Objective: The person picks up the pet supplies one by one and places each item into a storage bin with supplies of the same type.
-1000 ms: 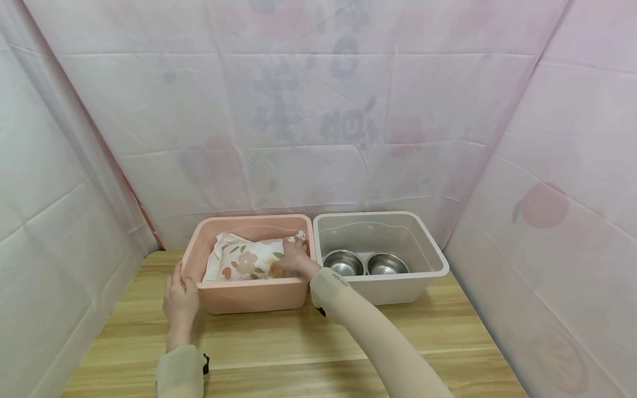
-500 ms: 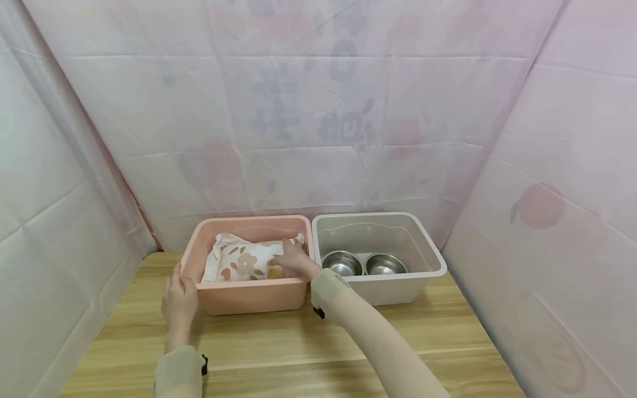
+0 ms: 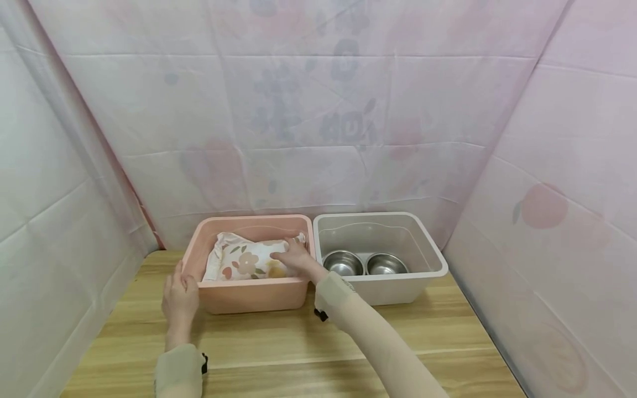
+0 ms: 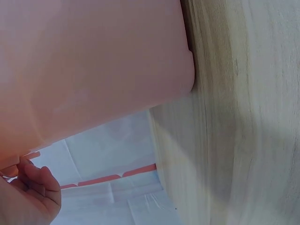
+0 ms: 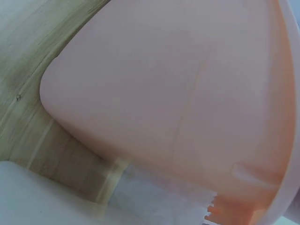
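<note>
A small floral pillow (image 3: 244, 262), white with pink flowers and leaves, lies inside the pink plastic bin (image 3: 254, 298). My left hand (image 3: 180, 296) grips the bin's near left rim corner. In the left wrist view, curled fingers of that left hand (image 4: 40, 187) show at the rim, beside the bin's pink outer wall (image 4: 93, 56). Reaching over the near right rim, my right hand (image 3: 297, 258) rests on the right end of the pillow, its fingers extended and thumb toward the left. The right wrist view shows mostly the bin's outer wall (image 5: 154, 89); the fingers are hidden there.
Close against the pink bin stands a light grey bin (image 3: 388, 290), holding two metal bowls (image 3: 344, 263) side by side. Both bins sit on a wood-grain table (image 3: 278, 354). Printed cloth (image 3: 298, 110) hangs behind and on both sides.
My right thumb and fingers have shifted slightly up along the pillow's right end. The left hand stays on the rim, and the bins and bowls keep their places.
</note>
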Motion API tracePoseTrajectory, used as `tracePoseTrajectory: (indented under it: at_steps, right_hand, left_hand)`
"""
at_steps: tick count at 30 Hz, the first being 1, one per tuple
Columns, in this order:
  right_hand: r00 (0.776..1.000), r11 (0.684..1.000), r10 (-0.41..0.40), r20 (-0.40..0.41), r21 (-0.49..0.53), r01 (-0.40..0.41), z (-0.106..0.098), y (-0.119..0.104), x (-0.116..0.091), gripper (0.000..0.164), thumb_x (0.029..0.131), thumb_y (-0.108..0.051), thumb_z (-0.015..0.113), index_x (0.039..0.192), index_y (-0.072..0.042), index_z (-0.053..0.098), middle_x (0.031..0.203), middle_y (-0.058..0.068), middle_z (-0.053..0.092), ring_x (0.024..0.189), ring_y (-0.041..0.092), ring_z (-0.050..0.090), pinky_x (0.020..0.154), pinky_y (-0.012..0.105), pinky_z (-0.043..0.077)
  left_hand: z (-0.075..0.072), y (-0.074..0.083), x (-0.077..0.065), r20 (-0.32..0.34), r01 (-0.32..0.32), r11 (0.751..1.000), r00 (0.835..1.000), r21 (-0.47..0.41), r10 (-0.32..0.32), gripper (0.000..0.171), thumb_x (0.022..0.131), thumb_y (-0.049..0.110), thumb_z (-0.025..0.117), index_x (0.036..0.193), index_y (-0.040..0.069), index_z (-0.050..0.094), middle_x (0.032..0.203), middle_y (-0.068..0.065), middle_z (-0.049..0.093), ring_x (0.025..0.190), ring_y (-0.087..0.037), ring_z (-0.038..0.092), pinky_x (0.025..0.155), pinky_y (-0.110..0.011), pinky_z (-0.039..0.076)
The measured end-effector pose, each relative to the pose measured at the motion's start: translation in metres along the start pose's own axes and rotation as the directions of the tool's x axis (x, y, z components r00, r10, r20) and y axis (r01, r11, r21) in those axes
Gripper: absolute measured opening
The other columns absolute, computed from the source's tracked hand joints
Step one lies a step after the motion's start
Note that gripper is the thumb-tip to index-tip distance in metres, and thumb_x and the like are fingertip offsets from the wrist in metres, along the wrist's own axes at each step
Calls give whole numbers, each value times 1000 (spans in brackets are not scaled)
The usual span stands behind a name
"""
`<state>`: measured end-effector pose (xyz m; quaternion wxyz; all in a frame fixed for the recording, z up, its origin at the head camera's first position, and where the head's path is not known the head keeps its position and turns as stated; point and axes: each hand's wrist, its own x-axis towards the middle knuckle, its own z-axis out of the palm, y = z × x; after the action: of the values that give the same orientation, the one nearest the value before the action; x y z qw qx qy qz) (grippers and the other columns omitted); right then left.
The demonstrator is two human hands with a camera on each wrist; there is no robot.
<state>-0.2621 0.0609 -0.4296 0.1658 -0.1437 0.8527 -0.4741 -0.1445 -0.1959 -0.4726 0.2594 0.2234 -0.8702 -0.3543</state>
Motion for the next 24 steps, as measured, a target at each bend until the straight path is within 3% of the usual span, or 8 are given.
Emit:
tracePoseTrajectory:
  at_steps: [5, 8, 15, 19, 24]
  right_hand:
    - [1000, 999, -14, 5, -31, 14, -6, -2, -6, 69, 98, -38, 55, 153, -4, 29, 151, 19, 39, 134, 38, 43, 109, 50, 34]
    - [998, 994, -63, 5, -92, 63, -7, -2, -8, 67, 99, -37, 54, 151, -1, 33, 150, 19, 41, 133, 37, 44, 109, 49, 35]
    - [979, 940, -202, 19, -277, 199, -9, -2, -19, 59, 101, -38, 48, 143, 4, 44, 143, 20, 49, 135, 36, 42, 114, 52, 25]
    - [968, 894, -249, 27, -378, 241, -9, -5, -28, 59, 102, -42, 44, 142, 2, 48, 142, 18, 51, 140, 37, 35, 116, 52, 19]
    - [947, 781, -320, 12, -563, 271, -9, -8, -43, 56, 102, -46, 43, 141, -7, 52, 140, 15, 53, 136, 33, 42, 110, 47, 34]
  left_hand:
    - [-1, 2, 4, 3, -17, 998, 1000, 62, 17, 53, 97, 26, 34, 145, 5, 45, 102, -27, 48, 89, -48, 50, 65, -57, 39]
    - [-5, 4, 5, 17, -25, 994, 1000, 102, 23, 53, 96, 27, 37, 142, 5, 48, 103, -28, 48, 91, -48, 49, 66, -58, 40]
    - [-13, 8, 9, 114, -41, 986, 993, 160, 23, 54, 96, 29, 38, 142, 2, 47, 111, -33, 45, 102, -51, 44, 74, -62, 40]
    - [-20, 10, 11, 202, -61, 975, 979, 212, 17, 57, 99, 31, 33, 146, 0, 41, 119, -38, 42, 108, -55, 41, 80, -65, 38]
    - [-28, 17, 13, 299, -33, 968, 953, 248, -44, 61, 101, 38, 24, 150, 1, 31, 129, -42, 34, 118, -60, 32, 86, -70, 31]
